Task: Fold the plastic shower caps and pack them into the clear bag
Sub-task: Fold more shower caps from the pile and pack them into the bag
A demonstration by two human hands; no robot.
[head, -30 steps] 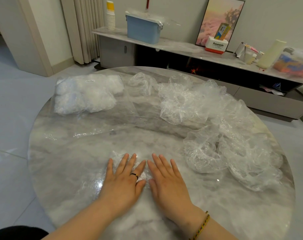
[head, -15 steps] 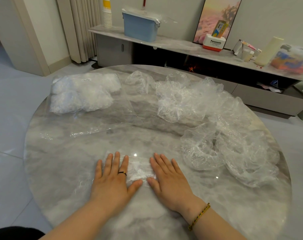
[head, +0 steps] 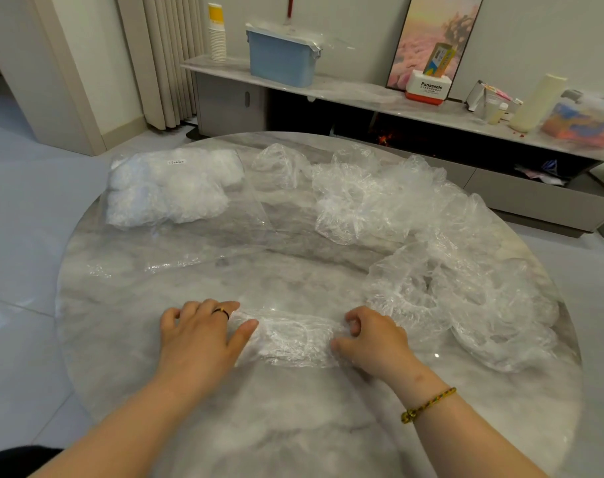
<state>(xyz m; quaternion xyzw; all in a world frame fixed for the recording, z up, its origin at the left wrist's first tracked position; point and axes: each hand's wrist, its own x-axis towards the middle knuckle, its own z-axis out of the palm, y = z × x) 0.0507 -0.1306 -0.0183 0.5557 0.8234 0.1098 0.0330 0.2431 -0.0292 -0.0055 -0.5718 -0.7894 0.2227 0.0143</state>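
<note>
Shower cap (head: 290,339) is what both hands are holding. It is squashed into a long, crinkly strip of thin see-through plastic. It lies flat on the table (head: 293,426), close to the person, right between the hands.

The left hand (head: 200,336) has its fingers bent down over the left end of the strip, and its thumb sticks out and lies on the plastic. One finger has a dark ring (head: 221,311). The right hand (head: 373,343) has its fingers curled up tight and pinches the right end. A bright woven bracelet (head: 428,405) goes round that wrist.

The table is round and shiny, with grey and white swirls like stone.

To the right and at the back of the table is a big puffy heap of loose caps (head: 448,270). They are clear, wrinkly and open, not folded.

At the back left lies the clear bag (head: 169,188). It is stuffed with white, fluffy-looking bundles and has a small label on top. Its open end lies flat on the table.

Behind the table is a long low shelf (head: 362,93). On it stand a blue box (head: 281,58), a stack of paper cups (head: 217,36) and a pink picture (head: 435,39).
</note>
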